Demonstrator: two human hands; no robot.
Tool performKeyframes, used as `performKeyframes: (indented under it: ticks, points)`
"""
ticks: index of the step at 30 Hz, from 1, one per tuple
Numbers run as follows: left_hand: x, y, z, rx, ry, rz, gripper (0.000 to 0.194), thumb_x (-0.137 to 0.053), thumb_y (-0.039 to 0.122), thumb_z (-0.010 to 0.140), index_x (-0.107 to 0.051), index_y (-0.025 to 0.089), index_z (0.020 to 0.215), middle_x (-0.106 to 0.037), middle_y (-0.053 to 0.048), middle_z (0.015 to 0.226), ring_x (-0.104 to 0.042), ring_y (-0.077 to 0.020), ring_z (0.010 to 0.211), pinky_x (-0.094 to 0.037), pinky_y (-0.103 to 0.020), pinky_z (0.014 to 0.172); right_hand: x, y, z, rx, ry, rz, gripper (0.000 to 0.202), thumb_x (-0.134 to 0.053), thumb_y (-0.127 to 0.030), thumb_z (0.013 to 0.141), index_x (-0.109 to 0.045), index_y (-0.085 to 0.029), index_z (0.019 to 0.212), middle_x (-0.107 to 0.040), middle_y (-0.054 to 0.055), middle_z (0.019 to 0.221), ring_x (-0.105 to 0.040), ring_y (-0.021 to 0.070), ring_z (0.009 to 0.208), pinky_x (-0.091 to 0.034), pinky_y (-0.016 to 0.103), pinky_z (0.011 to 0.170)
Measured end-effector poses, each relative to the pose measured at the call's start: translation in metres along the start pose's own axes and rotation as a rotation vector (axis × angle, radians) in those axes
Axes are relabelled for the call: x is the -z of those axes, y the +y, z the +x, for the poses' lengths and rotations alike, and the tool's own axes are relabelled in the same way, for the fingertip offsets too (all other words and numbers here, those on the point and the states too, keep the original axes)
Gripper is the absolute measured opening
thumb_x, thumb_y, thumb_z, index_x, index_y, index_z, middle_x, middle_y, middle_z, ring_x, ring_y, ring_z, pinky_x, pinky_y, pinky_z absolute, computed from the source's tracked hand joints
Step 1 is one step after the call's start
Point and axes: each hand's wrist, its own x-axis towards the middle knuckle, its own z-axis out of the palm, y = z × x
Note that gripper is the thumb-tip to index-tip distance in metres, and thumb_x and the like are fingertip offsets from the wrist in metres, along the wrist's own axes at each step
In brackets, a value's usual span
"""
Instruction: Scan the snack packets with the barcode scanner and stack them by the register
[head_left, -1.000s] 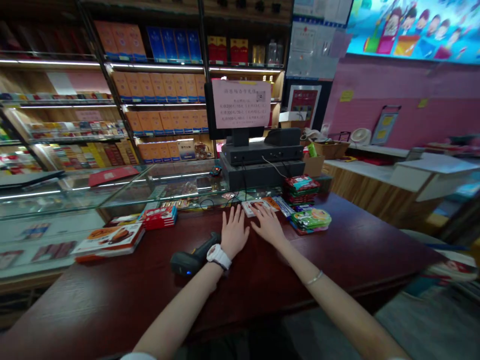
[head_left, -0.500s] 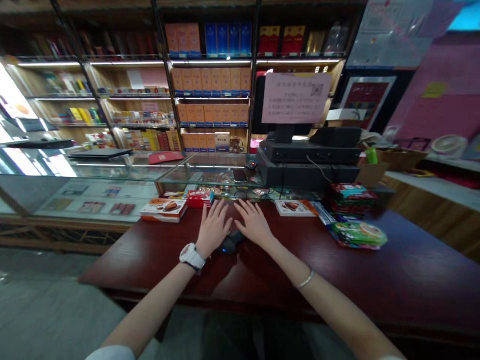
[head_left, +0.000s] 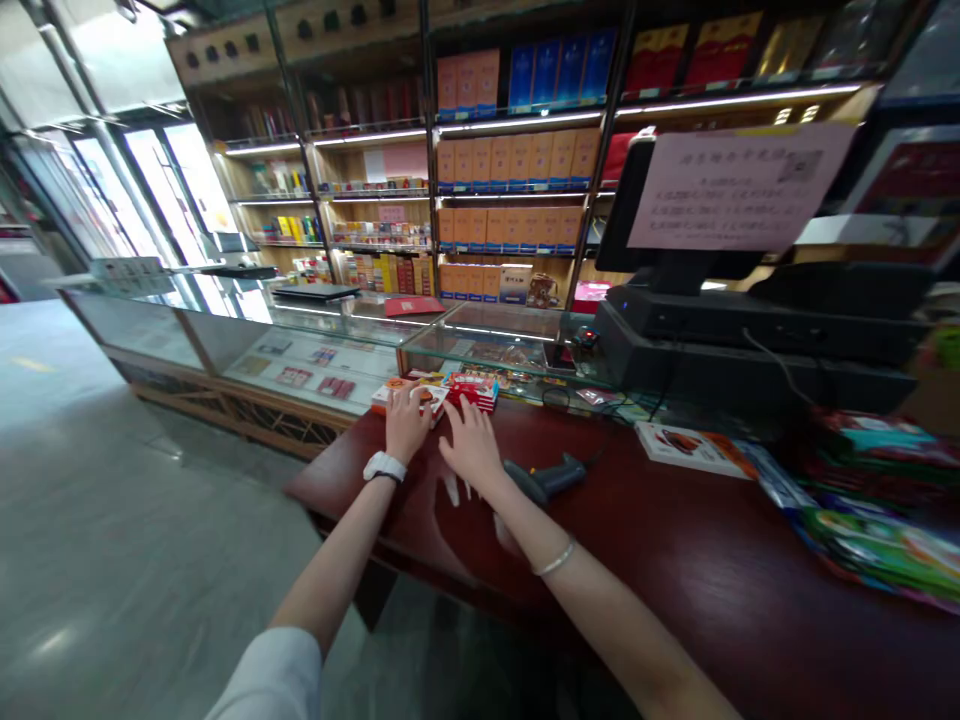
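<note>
My left hand (head_left: 407, 425), with a white watch at the wrist, reaches over the white and orange box (head_left: 381, 397) at the table's left end. Its fingers are spread and cover part of the box; whether they touch it I cannot tell. My right hand (head_left: 472, 440) hovers just beside it, fingers apart and holding nothing, in front of a small stack of red packets (head_left: 477, 388). A dark barcode scanner (head_left: 559, 477) lies on the table, partly hidden behind my right forearm.
A second white and orange box (head_left: 686, 447) lies to the right, beside colourful packets (head_left: 885, 545). Behind stands a monitor with a pink paper sheet (head_left: 735, 190) on a dark base. A glass counter (head_left: 495, 345) borders the dark red table (head_left: 637, 560) at the back.
My view has turned left. Both hands have moved left from above the scanner to the white and orange box and red packets, and the scanner now shows more fully.
</note>
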Motion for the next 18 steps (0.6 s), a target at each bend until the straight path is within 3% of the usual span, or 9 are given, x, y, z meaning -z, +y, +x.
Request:
performKeyframes:
  ticks: [5, 11, 18]
  points:
    - [-0.013, -0.021, -0.002, 0.112, 0.083, 0.077, 0.039, -0.037, 0.027, 0.094, -0.057, 0.015, 0.126, -0.052, -0.013, 0.141, -0.045, -0.0252, 0.134, -0.018, -0.046, 0.121, -0.039, -0.016, 0.018, -0.110, -0.024, -0.008, 0.074, -0.056, -0.027, 0.085, -0.026, -0.021, 0.153, -0.019, 0.017, 0.161, -0.023, 0.0380, 0.146, -0.021, 0.053, 0.115]
    - [-0.026, -0.046, 0.007, 0.305, 0.072, 0.126, 0.045, -0.037, 0.028, 0.093, -0.052, 0.012, 0.133, -0.046, -0.017, 0.147, -0.042, -0.0287, 0.137, -0.024, -0.049, 0.118, -0.070, -0.032, 0.039, -0.175, -0.068, -0.023, 0.086, -0.058, -0.031, 0.084, -0.012, -0.019, 0.156, -0.013, 0.023, 0.161, -0.013, 0.0424, 0.147, -0.015, 0.062, 0.113]
    - [-0.036, -0.067, 0.020, 0.454, -0.001, -0.012, 0.044, -0.040, 0.032, 0.095, -0.053, 0.014, 0.132, -0.048, -0.017, 0.144, -0.047, -0.0265, 0.133, -0.032, -0.043, 0.115, -0.098, -0.032, 0.054, -0.251, -0.094, -0.028, 0.084, -0.055, -0.039, 0.088, -0.010, -0.021, 0.156, -0.021, 0.026, 0.158, -0.023, 0.0423, 0.145, -0.020, 0.062, 0.110]
